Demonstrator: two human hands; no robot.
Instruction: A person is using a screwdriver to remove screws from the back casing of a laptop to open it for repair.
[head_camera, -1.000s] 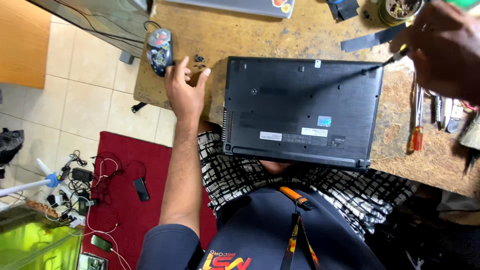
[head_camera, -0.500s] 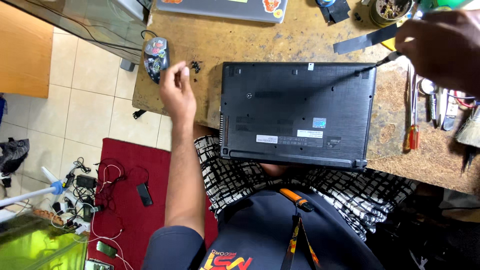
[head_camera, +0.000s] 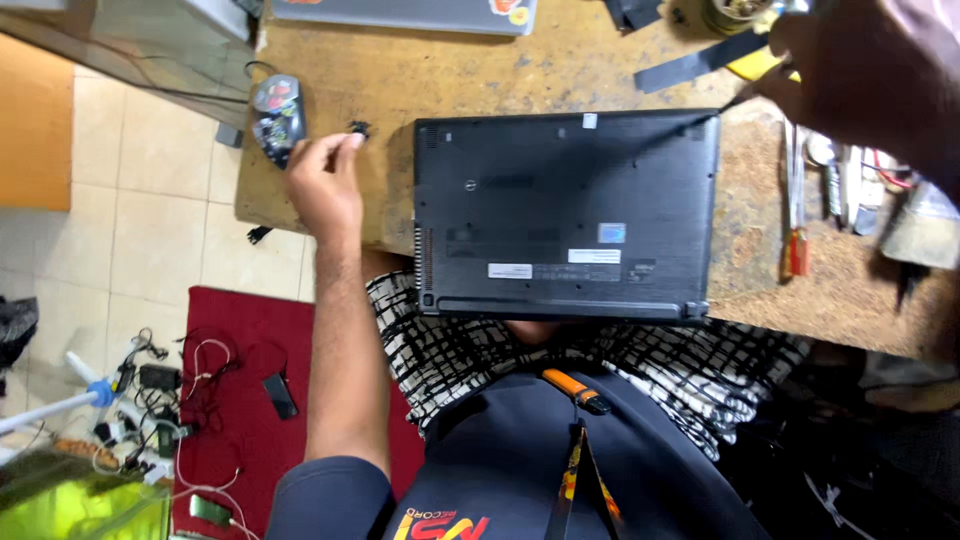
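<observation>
Down at the far left, a red mat (head_camera: 240, 400) lies on the tiled floor with tangled cables (head_camera: 150, 400) and a small dark phone (head_camera: 280, 396) on it. Next comes the worn wooden bench (head_camera: 480, 80), with a dark computer mouse (head_camera: 277, 118) near its left edge. Just right of the mouse, the left hand (head_camera: 322, 185) reaches out over the bench, its fingers (head_camera: 345, 143) drawn together at the tips right beside a small cluster of dark screws (head_camera: 358, 128); whether they pinch 1 of the screws cannot be told. Further right, a black laptop (head_camera: 565, 215) lies upside down, its underside with pale labels facing up, its near edge hanging over the bench toward the person's lap. At the laptop's far right corner, the right hand (head_camera: 870, 75) is closed around a yellow-handled screwdriver (head_camera: 755, 72), whose tip meets that corner. Beyond the laptop on the right, an orange-handled screwdriver (head_camera: 797, 215) and several other metal tools (head_camera: 845, 185) lie on the bench.
</observation>
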